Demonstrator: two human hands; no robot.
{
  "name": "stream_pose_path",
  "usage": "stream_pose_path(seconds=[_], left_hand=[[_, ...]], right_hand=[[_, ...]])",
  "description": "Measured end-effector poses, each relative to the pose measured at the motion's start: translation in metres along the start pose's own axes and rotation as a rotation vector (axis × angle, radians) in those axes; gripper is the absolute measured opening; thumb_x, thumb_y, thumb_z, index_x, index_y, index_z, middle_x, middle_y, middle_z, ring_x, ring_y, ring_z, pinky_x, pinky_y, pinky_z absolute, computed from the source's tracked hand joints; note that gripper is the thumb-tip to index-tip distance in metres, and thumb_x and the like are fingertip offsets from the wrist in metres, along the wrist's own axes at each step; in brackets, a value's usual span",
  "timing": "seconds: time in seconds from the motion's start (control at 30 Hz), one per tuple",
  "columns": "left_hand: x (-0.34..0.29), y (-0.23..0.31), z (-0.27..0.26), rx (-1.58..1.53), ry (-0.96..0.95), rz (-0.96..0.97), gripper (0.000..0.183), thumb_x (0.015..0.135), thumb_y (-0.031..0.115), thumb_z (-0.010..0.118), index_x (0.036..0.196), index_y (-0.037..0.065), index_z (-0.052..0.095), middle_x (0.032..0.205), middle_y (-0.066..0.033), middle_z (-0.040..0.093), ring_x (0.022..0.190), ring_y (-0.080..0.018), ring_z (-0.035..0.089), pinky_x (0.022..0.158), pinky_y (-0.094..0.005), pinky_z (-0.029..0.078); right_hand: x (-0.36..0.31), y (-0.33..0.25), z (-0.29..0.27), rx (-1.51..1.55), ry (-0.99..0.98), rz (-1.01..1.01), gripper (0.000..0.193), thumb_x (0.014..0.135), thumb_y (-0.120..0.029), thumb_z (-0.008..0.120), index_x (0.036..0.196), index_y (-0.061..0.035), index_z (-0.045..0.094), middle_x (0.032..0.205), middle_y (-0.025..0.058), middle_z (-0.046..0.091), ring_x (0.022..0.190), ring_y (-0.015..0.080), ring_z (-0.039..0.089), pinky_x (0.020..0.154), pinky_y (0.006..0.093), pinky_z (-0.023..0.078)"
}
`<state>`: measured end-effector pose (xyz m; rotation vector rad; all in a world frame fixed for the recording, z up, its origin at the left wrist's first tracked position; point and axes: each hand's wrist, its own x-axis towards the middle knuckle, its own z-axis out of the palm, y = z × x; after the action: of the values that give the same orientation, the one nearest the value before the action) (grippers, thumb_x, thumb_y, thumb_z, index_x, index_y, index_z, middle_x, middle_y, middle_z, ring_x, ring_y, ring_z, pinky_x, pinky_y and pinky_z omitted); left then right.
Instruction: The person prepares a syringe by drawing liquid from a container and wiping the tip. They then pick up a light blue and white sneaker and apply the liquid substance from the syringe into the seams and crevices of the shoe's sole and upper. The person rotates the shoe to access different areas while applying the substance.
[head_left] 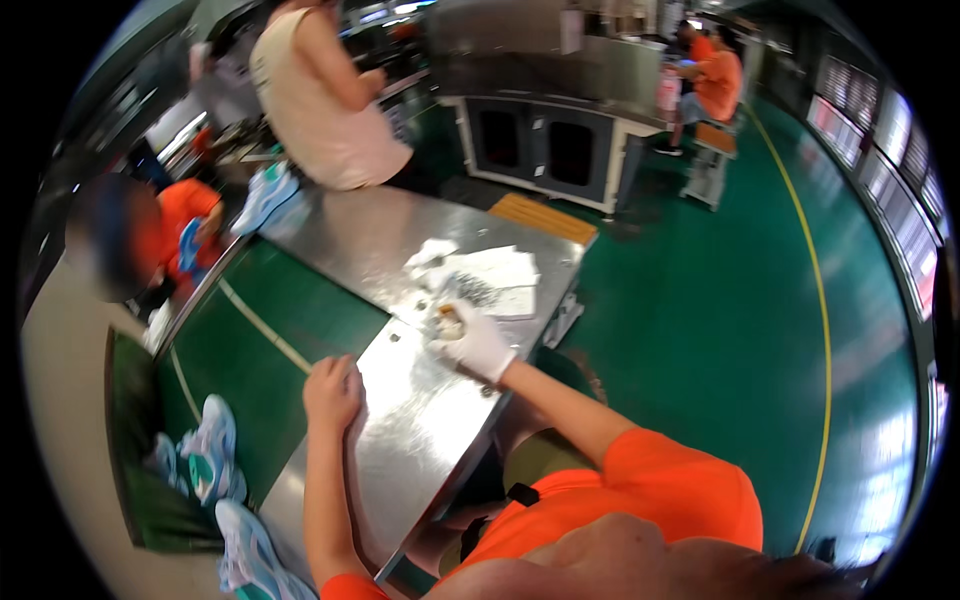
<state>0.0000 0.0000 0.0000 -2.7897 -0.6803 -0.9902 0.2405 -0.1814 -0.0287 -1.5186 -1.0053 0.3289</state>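
Left of the table (410, 455), pale blue shoes (214, 440) lie untouched on the green belt (255, 385); at its left edge the left hand (332, 393) curls its fingers, around what I can't tell. On its top, the gloved right hand (476, 346) pinches a small brownish thing (449, 322) beside white papers (515, 300), handwork seemingly unfinished.

Metal worktable (400, 450) alongside green belt (265, 395), both hands at the work surface.
Clock positions are taken from the head view's centre. Just below centre, the right hand (480, 348), white-gloved, curls about a small amber-and-pale item (450, 324); firmness of grip cannot be determined. White sheets (517, 270) lie just beyond it, toward 12 o'clock. At 8 o'clock, the bare left hand (332, 393) has its fingers bent at the table-belt edge; a blue-and-white shoe (213, 450) sits farther out. At 11 o'clock stands a person (325, 110) in a pale sleeveless top.
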Motion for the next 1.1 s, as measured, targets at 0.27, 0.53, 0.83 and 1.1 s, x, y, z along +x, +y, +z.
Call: stream_pose_path(seconds=[0.27,0.53,0.83,1.1], left_hand=[[-0.022,0.004,0.026,-0.107,-0.164,-0.212,0.033,0.097,0.024,0.049,0.085,0.0,0.067,0.084,-0.0185,0.064,0.082,-0.0375,0.059,0.072,-0.0461,0.047],[-0.031,-0.003,0.031,-0.119,-0.133,-0.137,0.036,0.097,0.019,0.05,0.074,-0.006,0.061,0.076,-0.0243,0.061,0.071,-0.0424,0.057,0.065,-0.0482,0.046],[-0.034,-0.009,0.037,-0.107,-0.089,-0.123,0.035,0.098,0.017,0.05,0.075,-0.007,0.06,0.071,-0.023,0.057,0.066,-0.0412,0.055,0.06,-0.0476,0.043],[-0.031,0.001,0.027,-0.133,-0.087,-0.125,0.037,0.097,0.017,0.051,0.068,-0.006,0.053,0.067,-0.0223,0.053,0.063,-0.0403,0.053,0.058,-0.0474,0.041]], right_hand=[[-0.019,-0.003,-0.015,-0.059,0.058,0.018,0.057,0.073,-0.029,0.076,0.12,-0.0069,0.055,0.097,0.0182,0.067,0.091,0.034,0.066,0.083,0.0371,0.051],[-0.019,0.001,-0.012,-0.173,0.06,-0.018,0.065,0.072,-0.03,0.075,0.126,-0.0055,0.048,0.099,0.0259,0.064,0.093,0.0418,0.063,0.082,0.042,0.051],[-0.023,-0.008,-0.017,-0.155,0.011,0.025,0.063,0.073,-0.024,0.075,0.127,-0.0054,0.046,0.089,0.0202,0.066,0.086,0.0368,0.066,0.079,0.0395,0.052],[-0.018,0.002,-0.013,-0.106,0.032,0.017,0.06,0.073,-0.025,0.076,0.123,-0.0058,0.049,0.093,0.0194,0.067,0.087,0.0346,0.067,0.081,0.0382,0.052]])
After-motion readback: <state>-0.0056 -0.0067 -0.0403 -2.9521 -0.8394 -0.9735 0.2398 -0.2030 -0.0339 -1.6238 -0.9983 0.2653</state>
